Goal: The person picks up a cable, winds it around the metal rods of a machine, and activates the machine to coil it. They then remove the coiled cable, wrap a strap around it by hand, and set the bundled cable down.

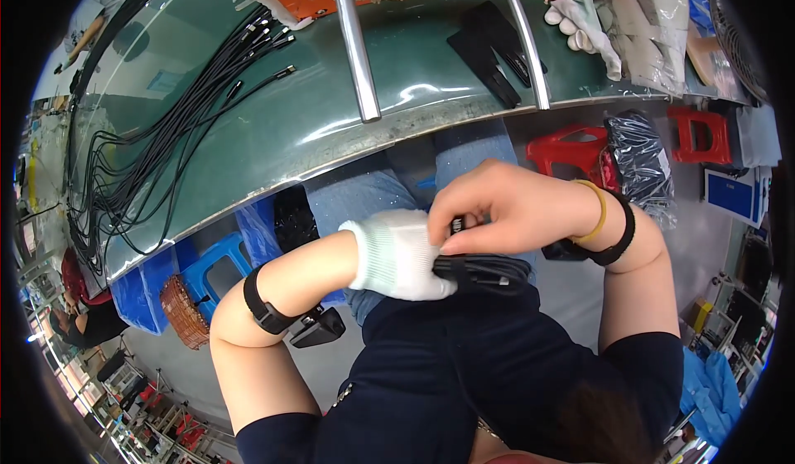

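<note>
A coiled black cable (495, 275) is gathered in front of my waist, above my lap. My left hand (399, 253), in a white knit glove with a pale green cuff, is closed round one end of the coil. Bare and bent at the fingers, my right hand (509, 209) is just above it, thumb and fingertips pinched on a small black piece (456, 225) with pale marking. Whether that piece is a cable end or a tie, I cannot tell. The coil's gripped part is hidden by the glove.
The green table (323, 132) ahead bears many loose black cables (170, 124) on the left. Two metal legs (356, 50) stand near its edge. Black strips (493, 54) and a white glove (582, 31) lie on the right. Below are a blue stool (207, 273) and a red stool (567, 151).
</note>
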`<move>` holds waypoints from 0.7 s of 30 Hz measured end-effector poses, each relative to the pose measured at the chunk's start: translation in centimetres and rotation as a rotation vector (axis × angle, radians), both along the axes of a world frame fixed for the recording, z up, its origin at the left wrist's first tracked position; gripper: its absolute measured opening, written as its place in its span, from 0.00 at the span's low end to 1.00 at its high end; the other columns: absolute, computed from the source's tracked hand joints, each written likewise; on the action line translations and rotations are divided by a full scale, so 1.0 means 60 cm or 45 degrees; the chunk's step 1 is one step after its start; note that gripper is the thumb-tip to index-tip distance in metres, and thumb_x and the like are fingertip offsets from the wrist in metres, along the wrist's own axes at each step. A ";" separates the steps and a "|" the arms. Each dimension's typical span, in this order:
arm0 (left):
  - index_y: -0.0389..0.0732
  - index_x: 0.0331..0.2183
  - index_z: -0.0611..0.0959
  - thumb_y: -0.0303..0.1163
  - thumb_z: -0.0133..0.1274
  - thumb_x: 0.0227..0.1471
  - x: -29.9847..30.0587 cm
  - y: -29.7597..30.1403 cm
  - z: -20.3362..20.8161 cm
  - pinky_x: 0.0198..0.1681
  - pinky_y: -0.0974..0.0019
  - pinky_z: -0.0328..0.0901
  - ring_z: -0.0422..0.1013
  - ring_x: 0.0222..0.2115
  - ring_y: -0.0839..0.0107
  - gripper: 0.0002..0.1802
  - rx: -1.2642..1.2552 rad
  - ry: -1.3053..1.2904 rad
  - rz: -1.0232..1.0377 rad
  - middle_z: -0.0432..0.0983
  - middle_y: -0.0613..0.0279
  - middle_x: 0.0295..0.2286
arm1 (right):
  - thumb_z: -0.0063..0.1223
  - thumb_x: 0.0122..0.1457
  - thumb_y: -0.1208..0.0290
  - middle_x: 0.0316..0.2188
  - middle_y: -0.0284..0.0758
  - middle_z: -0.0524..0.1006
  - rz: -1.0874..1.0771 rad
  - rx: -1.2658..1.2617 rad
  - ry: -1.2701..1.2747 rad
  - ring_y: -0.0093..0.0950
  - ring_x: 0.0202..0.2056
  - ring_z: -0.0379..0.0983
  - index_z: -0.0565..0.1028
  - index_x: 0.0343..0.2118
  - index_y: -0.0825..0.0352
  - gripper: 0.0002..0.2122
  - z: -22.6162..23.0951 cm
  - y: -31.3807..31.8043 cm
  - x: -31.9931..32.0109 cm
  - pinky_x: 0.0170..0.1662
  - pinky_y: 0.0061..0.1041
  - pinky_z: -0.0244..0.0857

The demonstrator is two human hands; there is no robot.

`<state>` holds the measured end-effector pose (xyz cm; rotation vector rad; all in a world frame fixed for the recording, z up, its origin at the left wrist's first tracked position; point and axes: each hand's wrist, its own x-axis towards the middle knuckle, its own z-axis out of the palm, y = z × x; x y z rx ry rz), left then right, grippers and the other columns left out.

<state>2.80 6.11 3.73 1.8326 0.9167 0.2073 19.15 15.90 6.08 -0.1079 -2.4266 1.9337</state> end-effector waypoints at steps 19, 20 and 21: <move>0.37 0.23 0.75 0.29 0.59 0.40 -0.022 -0.022 0.021 0.15 0.76 0.59 0.63 0.12 0.78 0.09 -0.986 -1.038 0.852 0.69 0.64 0.17 | 0.49 0.52 0.80 0.34 0.37 0.69 -0.727 -0.259 0.386 0.25 0.28 0.68 0.72 0.32 0.75 0.05 -0.043 -0.014 -0.015 0.32 0.25 0.64; 0.36 0.22 0.75 0.28 0.58 0.41 -0.023 -0.023 0.022 0.14 0.76 0.58 0.63 0.12 0.77 0.09 -1.001 -1.057 0.837 0.69 0.64 0.16 | 0.49 0.52 0.80 0.34 0.37 0.69 -0.755 -0.312 0.527 0.26 0.29 0.67 0.71 0.32 0.75 0.06 -0.041 -0.012 -0.028 0.32 0.25 0.64; 0.36 0.22 0.75 0.28 0.58 0.41 -0.024 -0.025 0.019 0.14 0.76 0.58 0.63 0.12 0.77 0.09 -1.001 -1.058 0.840 0.69 0.64 0.16 | 0.49 0.52 0.79 0.34 0.37 0.68 -0.783 -0.365 0.668 0.26 0.30 0.67 0.71 0.33 0.74 0.06 -0.040 -0.010 -0.038 0.32 0.25 0.63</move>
